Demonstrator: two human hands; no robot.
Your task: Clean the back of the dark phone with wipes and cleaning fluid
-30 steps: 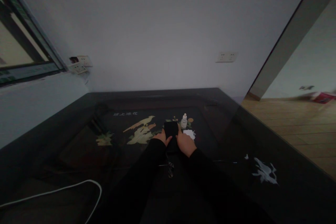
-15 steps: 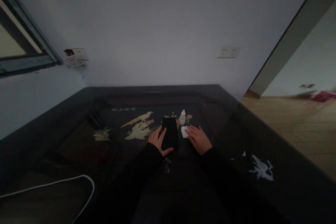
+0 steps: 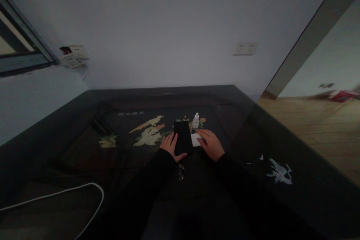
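A black phone (image 3: 183, 138) lies flat on the dark glass-topped table (image 3: 253, 146). My left hand (image 3: 170, 146) rests against its left edge, thumb at its near corner, steadying it. My right hand (image 3: 210, 144) lies flat with spread fingers over a small white wipe (image 3: 194, 139) just right of the phone. A small clear dropper bottle (image 3: 195, 120) with a white cap stands upright just beyond the wipe. Both sleeves are black.
Under the glass a bird-and-flower inlay (image 3: 149, 133) shows. A small metal object (image 3: 180, 172) lies near my left wrist. A white cable (image 3: 70, 195) loops at the near left. White marks (image 3: 278, 174) sit on the right side. A wooden floor (image 3: 315, 127) lies past the table.
My right hand left the phone and moved right onto the white wipe. My left hand stays at the phone's left edge. The view tilted slightly downward.
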